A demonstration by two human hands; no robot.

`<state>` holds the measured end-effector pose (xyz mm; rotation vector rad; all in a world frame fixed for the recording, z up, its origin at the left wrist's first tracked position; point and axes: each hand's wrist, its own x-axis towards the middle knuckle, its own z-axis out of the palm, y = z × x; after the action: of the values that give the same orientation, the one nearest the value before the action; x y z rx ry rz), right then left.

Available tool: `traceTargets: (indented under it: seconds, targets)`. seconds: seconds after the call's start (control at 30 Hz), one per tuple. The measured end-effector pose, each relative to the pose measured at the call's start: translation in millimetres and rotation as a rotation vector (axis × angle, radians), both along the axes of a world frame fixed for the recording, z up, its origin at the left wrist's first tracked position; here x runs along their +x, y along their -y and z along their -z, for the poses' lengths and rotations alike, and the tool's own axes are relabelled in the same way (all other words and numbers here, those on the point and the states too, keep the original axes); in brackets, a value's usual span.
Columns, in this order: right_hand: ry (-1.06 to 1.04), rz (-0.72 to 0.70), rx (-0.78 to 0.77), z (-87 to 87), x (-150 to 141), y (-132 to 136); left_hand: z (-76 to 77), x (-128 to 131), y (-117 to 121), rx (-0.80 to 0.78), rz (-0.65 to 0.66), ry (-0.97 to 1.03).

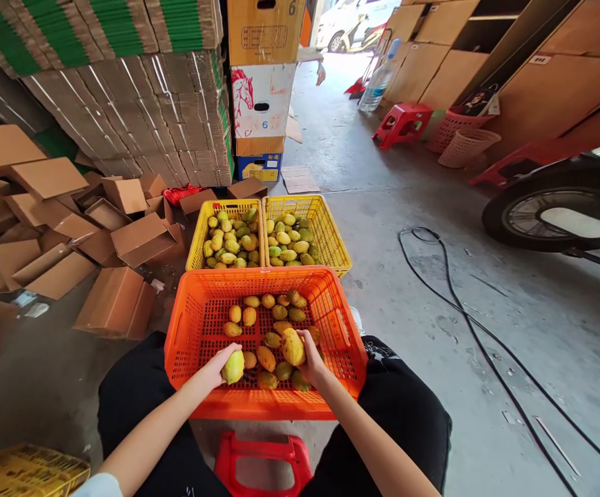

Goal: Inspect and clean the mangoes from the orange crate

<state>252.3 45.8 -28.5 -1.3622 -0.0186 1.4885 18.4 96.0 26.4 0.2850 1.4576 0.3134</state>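
Note:
An orange plastic crate (201,324) stands between my knees, with several yellow and green-yellow fruits lying on its bottom. My left hand (211,373) is inside the crate, closed around one yellow-green fruit (234,366). My right hand (310,359) is closed on a larger yellow fruit (293,346) just above the pile. Beyond the orange crate stand two yellow crates side by side, the left yellow crate (196,248) and the right yellow crate (331,235), both holding several green and yellow fruits.
A red stool (263,459) is under me. Loose cardboard boxes (118,300) litter the floor at left, with stacked flat cartons (139,110) behind. A black cable (455,304) runs across the concrete at right, near a scooter wheel (548,221). Another yellow crate (25,473) sits at bottom left.

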Motion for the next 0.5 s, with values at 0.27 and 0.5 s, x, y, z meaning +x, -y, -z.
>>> traceTargets:
  seconds: [0.27,0.5]
  targets:
    - [-0.055,-0.077,0.084,-32.2,-8.3,-2.1,14.1,-4.4,-3.7,-0.102,-0.059,0.035]
    - [-0.046,-0.133,0.051,-24.4,-8.5,3.7,15.9,-8.6,-2.6,-0.077,-0.084,0.086]
